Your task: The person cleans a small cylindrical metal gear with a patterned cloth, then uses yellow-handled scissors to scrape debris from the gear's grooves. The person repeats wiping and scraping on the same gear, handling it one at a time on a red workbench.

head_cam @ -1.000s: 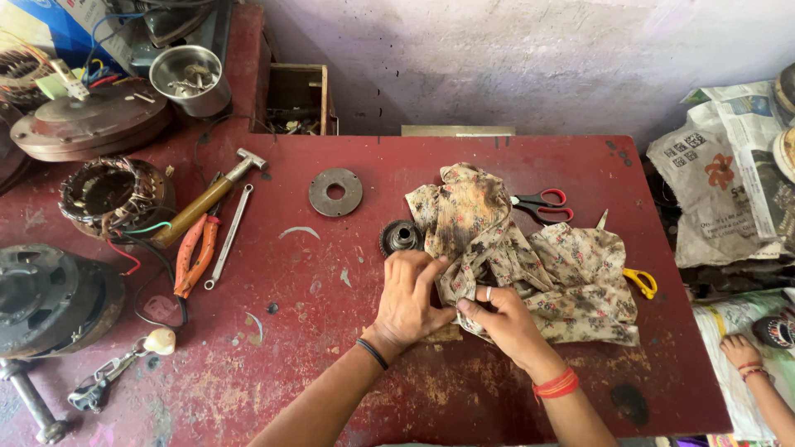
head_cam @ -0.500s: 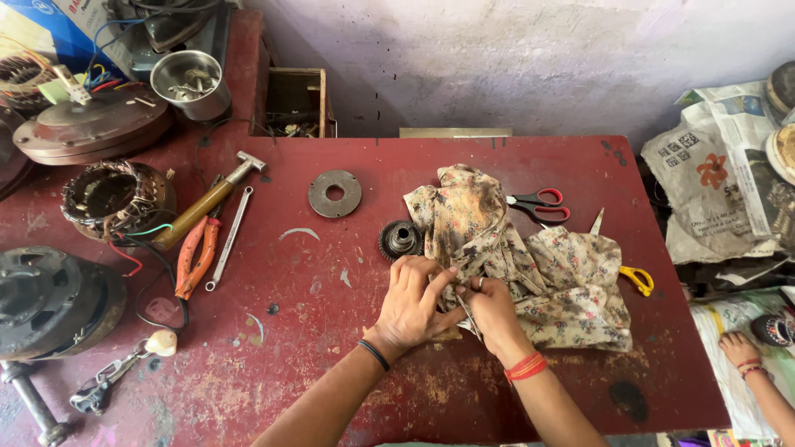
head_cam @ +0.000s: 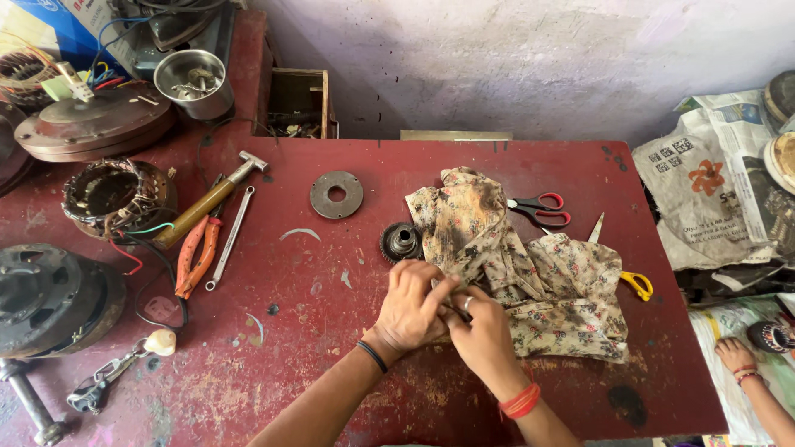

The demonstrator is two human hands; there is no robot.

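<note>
Even, soft daylight falls on my red table [head_cam: 530, 165], bright enough to read every scratch in its paint. Shadows are faint: a thin dark rim under my left hand [head_cam: 411, 308] and right hand [head_cam: 483, 335], nothing hard. No glare except a dull shine on the steel bowl [head_cam: 193, 81] past the far left corner. Focus is sharp at centre; the lens bends lines near the picture's edges
</note>
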